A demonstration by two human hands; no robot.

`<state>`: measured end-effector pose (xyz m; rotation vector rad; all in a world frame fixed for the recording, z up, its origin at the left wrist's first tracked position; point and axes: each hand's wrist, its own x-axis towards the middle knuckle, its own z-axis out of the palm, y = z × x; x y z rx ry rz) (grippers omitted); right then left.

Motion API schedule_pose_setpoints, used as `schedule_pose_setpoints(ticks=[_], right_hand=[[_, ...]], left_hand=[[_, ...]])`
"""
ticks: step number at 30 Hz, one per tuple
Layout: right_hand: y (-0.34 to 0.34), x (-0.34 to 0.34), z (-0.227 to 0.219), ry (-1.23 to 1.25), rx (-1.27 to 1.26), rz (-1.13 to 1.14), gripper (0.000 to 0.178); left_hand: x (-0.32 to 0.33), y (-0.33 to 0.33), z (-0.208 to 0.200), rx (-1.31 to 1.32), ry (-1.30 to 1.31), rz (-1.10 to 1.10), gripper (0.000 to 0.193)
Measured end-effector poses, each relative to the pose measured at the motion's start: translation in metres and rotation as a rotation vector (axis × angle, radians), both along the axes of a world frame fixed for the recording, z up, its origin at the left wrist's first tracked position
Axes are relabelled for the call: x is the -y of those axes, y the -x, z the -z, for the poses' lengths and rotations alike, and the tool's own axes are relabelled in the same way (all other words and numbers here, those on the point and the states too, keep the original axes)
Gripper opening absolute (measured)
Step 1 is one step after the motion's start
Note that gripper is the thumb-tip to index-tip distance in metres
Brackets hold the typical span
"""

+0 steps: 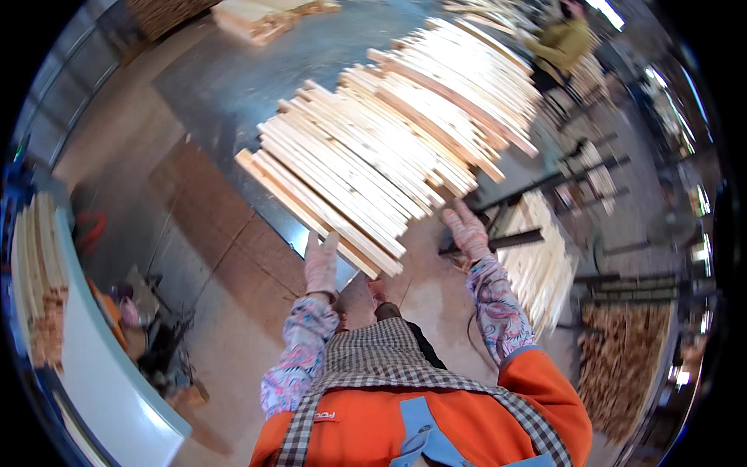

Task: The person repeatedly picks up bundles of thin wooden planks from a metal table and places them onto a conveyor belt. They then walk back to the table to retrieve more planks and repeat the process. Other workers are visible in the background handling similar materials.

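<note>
A wide row of pale wooden strips (358,148) lies side by side on a dark metal table (210,101), their near ends uneven. My left hand (320,265), in a light glove, is at the near left of the row, fingers stretched out beside the outermost strip (303,206). By the near ends further right is my right hand (467,229), also gloved, with fingers extended and apart. Neither hand is wrapped round a strip; whether the fingertips touch the wood I cannot tell. Patterned sleeves cover both forearms.
More boards (268,15) lie at the table's far left. Dark metal bars (537,187) jut out on the right, near a pile of pale strips (537,261) and stacked timber (622,366). Another person (564,47) is at the far right. A pale curved surface (109,366) stands left.
</note>
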<state>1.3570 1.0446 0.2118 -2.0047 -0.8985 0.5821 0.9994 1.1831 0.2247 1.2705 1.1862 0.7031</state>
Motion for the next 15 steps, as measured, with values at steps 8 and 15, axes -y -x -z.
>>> schedule_pose_setpoints(ticks=[8,15], right_hand=[[-0.08,-0.064,0.024,-0.072,-0.099,0.447,0.07],[-0.064,-0.048,0.017,-0.173,-0.536,0.394,0.061]], left_hand=[[-0.023,-0.06,0.026,-0.379,-0.155,-0.638,0.083],[-0.026,-0.046,0.029,0.212,0.348,-0.666,0.048]])
